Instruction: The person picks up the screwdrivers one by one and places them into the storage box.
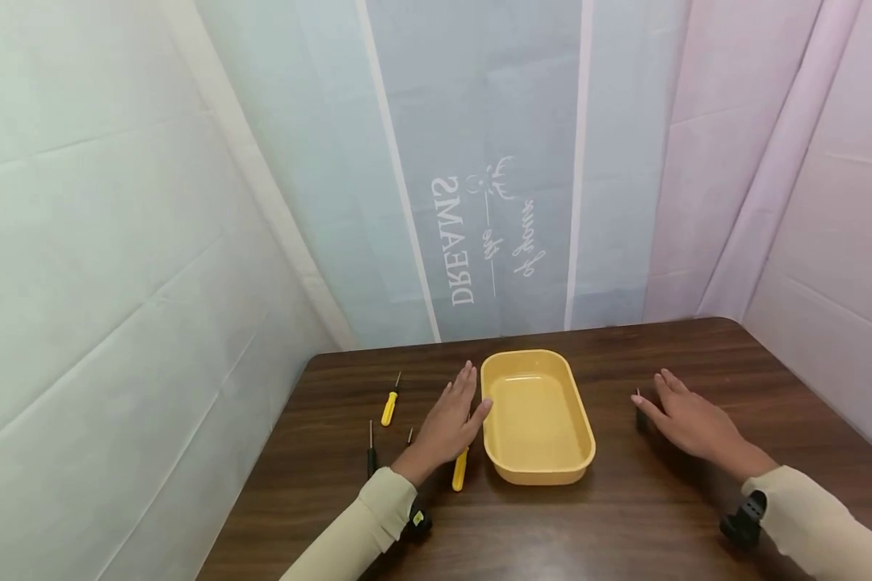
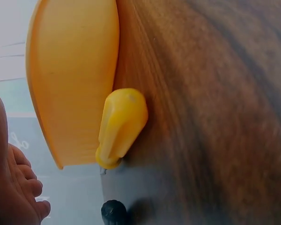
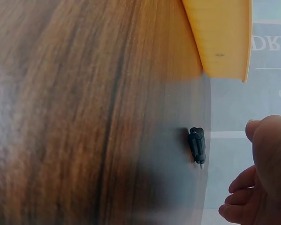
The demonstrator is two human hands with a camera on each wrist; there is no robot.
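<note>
Resting flat with fingers spread, the left hand (image 1: pixel 446 424) lies over a yellow-handled screwdriver (image 1: pixel 460 470), thumb touching the yellow tray (image 1: pixel 584 420). Right hand (image 1: pixel 690 421) is spread too, holding nothing, a small black screwdriver (image 1: pixel 639 410) just off its thumb.

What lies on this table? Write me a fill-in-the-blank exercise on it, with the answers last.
1. The tray between the two hands is ___ in colour.
2. Inside, the tray is ___.
3. The ___ hand lies flat over the yellow-handled screwdriver next to the tray.
4. The short screwdriver beside the right hand has a ___ handle.

Missing words: yellow; empty; left; black.
</note>
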